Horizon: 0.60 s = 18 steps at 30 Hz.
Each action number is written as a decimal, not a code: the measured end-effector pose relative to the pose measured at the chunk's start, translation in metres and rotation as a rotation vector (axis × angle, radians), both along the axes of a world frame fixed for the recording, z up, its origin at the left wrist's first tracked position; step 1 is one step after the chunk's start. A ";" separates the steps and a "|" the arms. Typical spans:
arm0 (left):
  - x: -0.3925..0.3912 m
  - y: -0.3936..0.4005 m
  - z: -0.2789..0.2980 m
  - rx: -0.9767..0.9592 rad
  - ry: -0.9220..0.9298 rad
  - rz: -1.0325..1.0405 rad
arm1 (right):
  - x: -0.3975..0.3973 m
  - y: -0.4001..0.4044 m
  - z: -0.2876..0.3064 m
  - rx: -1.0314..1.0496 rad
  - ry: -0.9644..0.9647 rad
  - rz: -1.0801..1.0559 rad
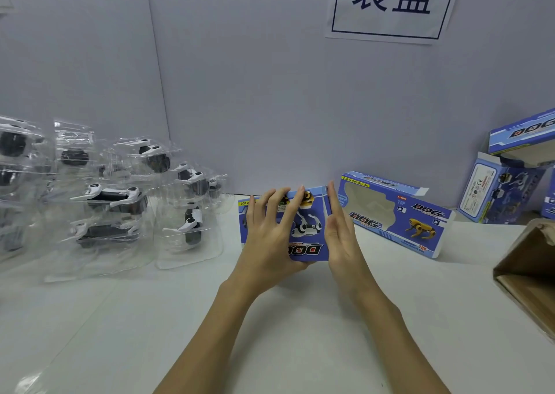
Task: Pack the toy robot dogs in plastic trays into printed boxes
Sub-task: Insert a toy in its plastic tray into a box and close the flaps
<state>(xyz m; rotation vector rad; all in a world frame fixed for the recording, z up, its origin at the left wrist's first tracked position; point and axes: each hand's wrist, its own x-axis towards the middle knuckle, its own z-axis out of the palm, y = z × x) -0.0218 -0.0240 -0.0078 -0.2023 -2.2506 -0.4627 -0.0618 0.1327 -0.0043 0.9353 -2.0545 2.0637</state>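
Note:
A blue printed box (309,234) with robot dog pictures stands on the white table at the centre. My left hand (270,231) grips it from the left, fingers spread over its face. My right hand (341,231) is flat, fingers straight, pressed against the box's right end. Several clear plastic trays (114,210) holding black-and-white toy robot dogs lie piled at the left. A flat windowed blue box (393,213) lies just right of my hands.
More blue boxes (507,183) are stacked at the far right against the grey wall. A brown cardboard carton (528,276) juts in at the right edge. A paper sign (390,3) hangs on the wall above.

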 end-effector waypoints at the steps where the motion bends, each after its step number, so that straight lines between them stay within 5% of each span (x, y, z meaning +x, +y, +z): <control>1: 0.000 -0.001 0.000 -0.005 0.002 -0.008 | 0.002 0.001 0.002 0.003 -0.002 0.029; 5: 0.001 -0.005 0.002 0.021 0.020 -0.030 | 0.003 0.006 0.006 -0.075 0.037 0.100; 10: 0.005 -0.008 0.004 0.108 0.095 0.007 | 0.002 0.009 0.005 -0.201 0.123 -0.060; 18: 0.005 0.001 0.003 0.143 0.078 0.028 | 0.002 0.005 0.002 -0.254 0.038 -0.057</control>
